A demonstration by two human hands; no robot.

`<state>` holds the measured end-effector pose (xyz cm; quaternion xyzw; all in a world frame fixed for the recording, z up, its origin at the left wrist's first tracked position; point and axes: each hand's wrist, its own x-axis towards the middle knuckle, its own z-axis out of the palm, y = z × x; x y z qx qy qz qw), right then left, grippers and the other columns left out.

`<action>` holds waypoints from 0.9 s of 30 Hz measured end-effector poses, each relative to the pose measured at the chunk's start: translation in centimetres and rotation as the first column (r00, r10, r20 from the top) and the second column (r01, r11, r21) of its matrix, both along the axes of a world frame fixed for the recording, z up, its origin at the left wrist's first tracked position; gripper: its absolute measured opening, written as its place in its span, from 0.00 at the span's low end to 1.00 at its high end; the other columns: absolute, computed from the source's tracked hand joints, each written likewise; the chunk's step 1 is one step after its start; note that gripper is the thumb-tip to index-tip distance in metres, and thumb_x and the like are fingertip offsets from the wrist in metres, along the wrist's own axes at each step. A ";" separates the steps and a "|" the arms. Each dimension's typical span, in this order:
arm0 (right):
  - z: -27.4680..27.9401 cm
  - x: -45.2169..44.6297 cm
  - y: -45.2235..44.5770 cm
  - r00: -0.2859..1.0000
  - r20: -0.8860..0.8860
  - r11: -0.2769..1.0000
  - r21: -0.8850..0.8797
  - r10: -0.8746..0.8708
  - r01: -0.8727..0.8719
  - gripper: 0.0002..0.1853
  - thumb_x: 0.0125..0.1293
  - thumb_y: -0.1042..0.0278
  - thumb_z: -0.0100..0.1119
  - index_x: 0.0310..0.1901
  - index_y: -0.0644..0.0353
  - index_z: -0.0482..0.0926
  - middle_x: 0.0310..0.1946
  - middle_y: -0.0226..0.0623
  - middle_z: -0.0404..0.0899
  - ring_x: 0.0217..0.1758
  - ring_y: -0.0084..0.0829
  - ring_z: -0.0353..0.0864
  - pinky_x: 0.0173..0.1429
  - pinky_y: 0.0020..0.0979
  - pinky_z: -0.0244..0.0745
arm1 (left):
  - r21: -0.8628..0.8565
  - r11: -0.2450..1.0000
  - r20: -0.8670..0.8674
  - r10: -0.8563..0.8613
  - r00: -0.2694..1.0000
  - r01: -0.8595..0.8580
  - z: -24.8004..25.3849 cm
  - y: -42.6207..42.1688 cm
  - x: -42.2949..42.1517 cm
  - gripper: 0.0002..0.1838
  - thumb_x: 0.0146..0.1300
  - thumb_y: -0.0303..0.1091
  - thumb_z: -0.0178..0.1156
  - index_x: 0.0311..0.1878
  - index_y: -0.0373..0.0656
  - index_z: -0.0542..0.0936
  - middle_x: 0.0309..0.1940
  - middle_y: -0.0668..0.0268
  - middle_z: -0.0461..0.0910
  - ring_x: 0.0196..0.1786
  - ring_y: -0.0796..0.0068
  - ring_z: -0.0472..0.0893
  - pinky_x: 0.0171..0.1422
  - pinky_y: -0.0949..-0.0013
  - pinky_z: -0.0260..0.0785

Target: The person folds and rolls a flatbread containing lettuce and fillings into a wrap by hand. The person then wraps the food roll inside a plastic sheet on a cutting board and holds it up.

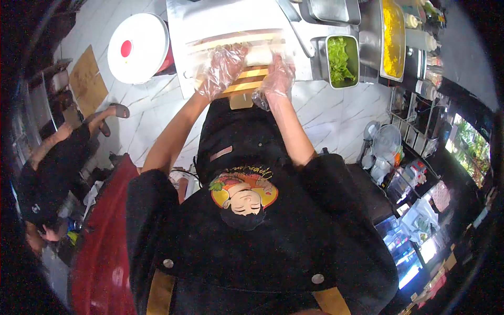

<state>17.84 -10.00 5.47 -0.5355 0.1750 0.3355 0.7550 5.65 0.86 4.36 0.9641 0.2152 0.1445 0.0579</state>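
Note:
Both of my hands wear clear plastic gloves and work over a striped wooden board (247, 86) on a bright white worktop (226, 13). A smooth white roll (259, 55) lies across the board between them. My left hand (223, 68) curls over the left part of the roll and hides it. At the right end, my right hand (278, 79) has its fingers closed around the roll. A clear, shiny film seems to lie around the board and fingers; its edges are hard to make out. Glare blurs the fingertips.
Right of the board are a long metal utensil (297, 31), a container of lettuce (341, 58) and a tray of yellow shreds (392, 42). Bottles (420, 39) line the far right. A white round lid (139, 50) stands left. Another person (58, 163) is at far left.

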 end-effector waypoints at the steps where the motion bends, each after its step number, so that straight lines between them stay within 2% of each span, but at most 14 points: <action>1: 0.1 -0.3 0.1 1.000 0.025 1.000 0.023 0.000 -0.001 0.09 0.68 0.72 0.65 0.45 0.56 0.75 0.45 0.31 0.79 0.50 0.23 0.78 0.55 0.26 0.73 | -0.010 1.000 0.008 -0.005 1.000 0.005 0.3 0.1 0.0 0.19 0.60 0.32 0.58 0.55 0.42 0.79 0.42 0.56 0.83 0.41 0.56 0.83 0.47 0.54 0.74; 4: -0.1 0.3 -0.3 0.990 0.035 0.985 -0.110 0.136 -0.131 0.09 0.68 0.69 0.66 0.46 0.53 0.76 0.37 0.26 0.79 0.36 0.20 0.76 0.38 0.25 0.70 | -0.076 0.997 -0.038 -0.002 0.999 -0.001 0.9 0.0 0.0 0.20 0.60 0.32 0.58 0.56 0.43 0.78 0.44 0.57 0.83 0.42 0.56 0.83 0.49 0.54 0.74; 5: -0.4 0.8 -0.8 0.949 0.127 0.938 -0.235 0.290 -0.256 0.11 0.69 0.69 0.65 0.49 0.56 0.76 0.38 0.28 0.79 0.36 0.21 0.77 0.39 0.26 0.72 | -0.075 0.997 -0.057 0.000 0.998 -0.004 0.7 -0.1 -0.1 0.22 0.59 0.33 0.59 0.59 0.43 0.77 0.46 0.55 0.83 0.44 0.55 0.83 0.51 0.54 0.73; 7: -1.0 2.0 -1.6 0.771 0.241 0.757 -0.496 0.590 -0.425 0.15 0.70 0.68 0.64 0.55 0.62 0.77 0.40 0.32 0.79 0.38 0.24 0.77 0.41 0.29 0.75 | -0.070 0.998 -0.091 0.002 0.996 -0.008 0.6 -0.1 -0.1 0.27 0.58 0.34 0.61 0.63 0.43 0.75 0.49 0.53 0.82 0.48 0.53 0.81 0.55 0.52 0.72; 10: -1.9 2.9 -2.1 0.885 0.033 0.879 -0.138 0.465 -0.457 0.14 0.72 0.65 0.62 0.55 0.61 0.78 0.38 0.29 0.80 0.28 0.16 0.72 0.30 0.22 0.69 | -0.130 0.991 -0.144 -0.008 0.990 -0.011 0.4 0.1 0.1 0.27 0.58 0.35 0.61 0.63 0.42 0.75 0.49 0.52 0.82 0.48 0.54 0.82 0.55 0.52 0.72; 13: -2.1 2.4 -1.5 0.947 -0.101 0.952 -0.013 0.305 -0.307 0.14 0.74 0.63 0.59 0.57 0.58 0.78 0.41 0.26 0.81 0.23 0.11 0.65 0.24 0.17 0.63 | -0.037 0.999 -0.179 0.023 0.984 -0.030 0.3 -0.2 0.0 0.27 0.59 0.35 0.60 0.63 0.41 0.75 0.50 0.52 0.82 0.49 0.53 0.82 0.55 0.52 0.72; 16: -1.7 2.0 -1.1 0.960 -0.136 0.969 0.014 0.244 -0.245 0.14 0.76 0.62 0.56 0.58 0.56 0.77 0.44 0.26 0.82 0.23 0.13 0.64 0.24 0.16 0.64 | -0.119 0.992 -0.224 0.023 0.974 -0.051 0.5 -0.2 0.0 0.27 0.59 0.35 0.59 0.64 0.40 0.75 0.52 0.52 0.82 0.50 0.52 0.82 0.57 0.51 0.72; 19: -1.9 2.0 -1.3 0.957 -0.145 0.962 0.146 0.250 -0.229 0.15 0.77 0.60 0.54 0.60 0.55 0.75 0.46 0.26 0.83 0.22 0.12 0.64 0.24 0.15 0.64 | -0.186 0.981 -0.182 0.011 0.983 -0.045 0.7 -0.1 0.0 0.27 0.60 0.36 0.59 0.64 0.39 0.74 0.54 0.52 0.82 0.51 0.51 0.82 0.58 0.50 0.71; 21: -2.3 2.3 -1.5 0.934 -0.197 0.944 0.202 0.299 -0.259 0.14 0.75 0.55 0.57 0.57 0.48 0.76 0.30 0.23 0.74 0.20 0.16 0.64 0.22 0.19 0.63 | -0.165 0.985 -0.227 0.004 0.974 -0.042 0.5 0.0 0.0 0.28 0.61 0.36 0.58 0.66 0.40 0.74 0.55 0.52 0.81 0.53 0.50 0.81 0.60 0.49 0.70; 23: -2.8 2.3 -2.1 0.918 -0.253 0.945 0.202 0.304 -0.257 0.13 0.74 0.53 0.58 0.56 0.44 0.76 0.24 0.22 0.71 0.19 0.17 0.65 0.22 0.20 0.63 | -0.143 0.989 -0.277 -0.002 0.961 -0.039 0.6 -0.2 -0.1 0.29 0.62 0.37 0.57 0.67 0.41 0.73 0.57 0.51 0.80 0.54 0.49 0.81 0.62 0.48 0.69; 25: -2.8 2.1 -2.3 0.915 -0.304 0.962 0.152 0.265 -0.228 0.13 0.74 0.55 0.59 0.56 0.43 0.76 0.28 0.24 0.72 0.21 0.17 0.67 0.23 0.19 0.65 | -0.109 0.993 -0.323 -0.004 0.946 -0.033 0.8 -0.3 -0.3 0.29 0.63 0.37 0.56 0.68 0.42 0.72 0.58 0.50 0.80 0.56 0.48 0.80 0.63 0.47 0.68; 27: -2.3 2.2 -1.7 0.955 -0.224 0.980 0.058 0.197 -0.188 0.12 0.74 0.56 0.59 0.55 0.45 0.76 0.32 0.24 0.74 0.23 0.17 0.68 0.25 0.19 0.66 | -0.176 0.983 -0.310 -0.002 0.951 -0.056 0.9 0.0 -0.1 0.30 0.63 0.37 0.56 0.69 0.44 0.71 0.59 0.50 0.79 0.57 0.47 0.80 0.64 0.46 0.68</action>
